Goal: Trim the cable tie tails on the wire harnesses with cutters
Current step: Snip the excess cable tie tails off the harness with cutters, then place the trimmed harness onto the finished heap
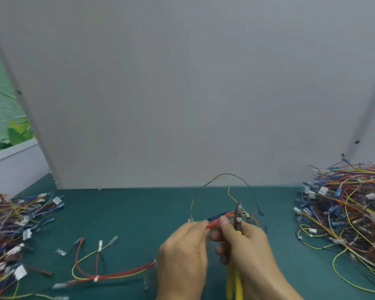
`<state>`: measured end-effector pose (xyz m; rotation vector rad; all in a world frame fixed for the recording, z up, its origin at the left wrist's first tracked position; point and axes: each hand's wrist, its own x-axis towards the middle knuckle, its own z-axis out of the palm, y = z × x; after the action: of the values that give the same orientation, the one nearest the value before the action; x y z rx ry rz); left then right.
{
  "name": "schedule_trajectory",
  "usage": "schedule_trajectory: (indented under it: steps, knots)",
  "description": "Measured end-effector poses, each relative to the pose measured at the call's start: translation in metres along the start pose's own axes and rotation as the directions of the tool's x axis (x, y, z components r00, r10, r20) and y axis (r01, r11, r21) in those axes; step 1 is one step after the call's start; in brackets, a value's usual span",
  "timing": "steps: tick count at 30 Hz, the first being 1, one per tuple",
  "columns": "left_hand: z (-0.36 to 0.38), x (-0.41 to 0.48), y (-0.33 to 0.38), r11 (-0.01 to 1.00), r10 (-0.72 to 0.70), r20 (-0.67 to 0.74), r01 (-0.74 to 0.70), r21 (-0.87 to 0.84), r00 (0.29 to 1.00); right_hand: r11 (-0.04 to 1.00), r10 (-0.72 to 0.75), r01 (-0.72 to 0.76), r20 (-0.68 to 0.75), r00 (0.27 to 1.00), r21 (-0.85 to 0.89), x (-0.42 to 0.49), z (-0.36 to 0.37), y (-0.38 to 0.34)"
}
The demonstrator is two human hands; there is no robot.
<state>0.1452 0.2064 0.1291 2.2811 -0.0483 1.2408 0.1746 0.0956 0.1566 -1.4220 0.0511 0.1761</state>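
My left hand (183,259) pinches a wire harness (220,218) of red, blue, yellow and black wires above the green mat. From it a black and yellow loop arches up toward the wall. My right hand (250,254) grips the yellow-handled cutters (238,215), whose metal jaws point up right beside the red bundle. The handles run down past my wrist. I cannot make out a cable tie at the jaws. Another harness (108,276) with white cable ties lies flat on the mat to the left of my hands.
A large tangled pile of harnesses (346,213) fills the right side of the green mat (139,213). A second pile (11,230) covers the left edge. A grey panel (182,94) stands upright along the back of the mat.
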Motion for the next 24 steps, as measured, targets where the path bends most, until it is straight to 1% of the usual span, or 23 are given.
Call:
schedule_trajectory:
  steps: [1,3,5,7,11,14,17,19,22,24]
  knots:
    - [0.001,-0.002,-0.001,0.993,0.093,-0.017,-0.091,0.081,0.996,0.995,0.048,-0.048,0.003,0.999,0.092,-0.001,0.003,0.001]
    - [0.003,-0.004,-0.001,0.96,0.229,-0.022,-0.222,0.172,0.973,0.978,0.07,-0.067,-0.011,0.997,0.198,-0.002,0.003,-0.001]
    - [0.003,-0.004,0.0,0.951,0.271,-0.012,-0.266,0.156,0.963,0.971,0.031,-0.027,-0.011,0.999,0.236,-0.001,0.0,-0.004]
    - [0.001,-0.003,-0.003,0.963,0.243,0.0,-0.241,0.121,0.97,0.973,-0.033,0.033,-0.006,0.999,0.23,-0.001,-0.003,-0.007]
    - [-0.006,-0.007,-0.013,0.976,0.127,0.053,-0.135,0.172,0.99,0.965,-0.144,0.148,-0.035,0.989,0.216,0.003,-0.01,-0.019]
    - [-0.013,-0.009,-0.022,0.965,0.148,0.085,-0.163,0.205,0.985,0.934,-0.189,0.21,-0.1,0.977,0.288,0.014,-0.014,-0.04]
    - [-0.021,-0.01,-0.028,0.949,0.18,0.131,-0.207,0.239,0.975,0.9,-0.233,0.261,-0.123,0.965,0.349,0.025,-0.014,-0.067]
    - [-0.028,-0.01,-0.029,0.941,0.193,0.175,-0.232,0.246,0.966,0.89,-0.281,0.319,-0.158,0.947,0.327,0.029,-0.014,-0.083]
    - [-0.037,-0.011,-0.03,0.942,0.178,0.218,-0.23,0.243,0.96,0.865,-0.388,0.426,-0.184,0.903,0.265,0.026,-0.021,-0.108]
    - [-0.043,-0.014,-0.033,0.943,0.146,0.262,-0.214,0.255,0.954,0.844,-0.498,0.519,-0.159,0.853,0.139,0.02,-0.033,-0.126]
